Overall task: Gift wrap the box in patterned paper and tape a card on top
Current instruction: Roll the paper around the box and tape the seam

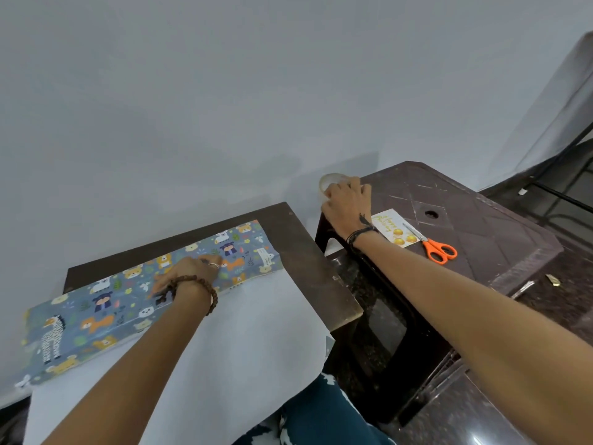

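Patterned paper (pixel 128 303), thin and probably crease-prone, lay folded over the box on the wooden table (pixel 308 252); left hand (pixel 189 274) pressed it flat, right hand (pixel 345 200) gripped the tape roll (pixel 327 181) beside the table.

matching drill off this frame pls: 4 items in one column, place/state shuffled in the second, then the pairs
Items:
1. scissors
2. card
3. tape roll
4. patterned paper

Places/states:
A. pressed down by the left hand on the wooden table
B. gripped by the right hand at the stool's far-left corner
C. orange handles, lying on the brown plastic stool, blade tips over the card
D. flat on the stool, beside the right wrist

Pairs: 1-C, 2-D, 3-B, 4-A
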### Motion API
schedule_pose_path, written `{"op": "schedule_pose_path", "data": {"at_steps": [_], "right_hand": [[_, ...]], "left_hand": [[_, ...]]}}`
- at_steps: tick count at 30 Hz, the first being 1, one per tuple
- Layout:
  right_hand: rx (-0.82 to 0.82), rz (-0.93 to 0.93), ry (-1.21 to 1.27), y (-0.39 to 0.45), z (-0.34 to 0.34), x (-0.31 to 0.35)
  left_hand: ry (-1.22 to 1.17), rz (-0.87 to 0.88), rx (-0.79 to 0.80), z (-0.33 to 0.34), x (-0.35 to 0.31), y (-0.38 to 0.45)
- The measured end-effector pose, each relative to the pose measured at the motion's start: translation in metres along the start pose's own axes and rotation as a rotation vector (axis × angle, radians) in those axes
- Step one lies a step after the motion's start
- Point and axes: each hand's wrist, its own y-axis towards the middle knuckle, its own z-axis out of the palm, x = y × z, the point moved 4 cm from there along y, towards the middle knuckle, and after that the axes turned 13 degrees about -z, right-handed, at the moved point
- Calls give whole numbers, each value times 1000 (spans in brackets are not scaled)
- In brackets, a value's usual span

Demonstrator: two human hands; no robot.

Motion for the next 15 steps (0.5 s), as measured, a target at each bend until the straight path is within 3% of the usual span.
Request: {"op": "schedule_pose_path", "data": {"at_steps": [3, 9, 15], "right_hand": [[39, -97, 86, -18, -3, 35], [154, -207, -3, -58, 9, 75], [200, -135, 3, -75, 19, 66]], "left_hand": [[359, 184, -59, -12, 9, -8], [399, 318, -186, -25, 26, -26], [346, 312, -216, -18, 38, -35]]}}
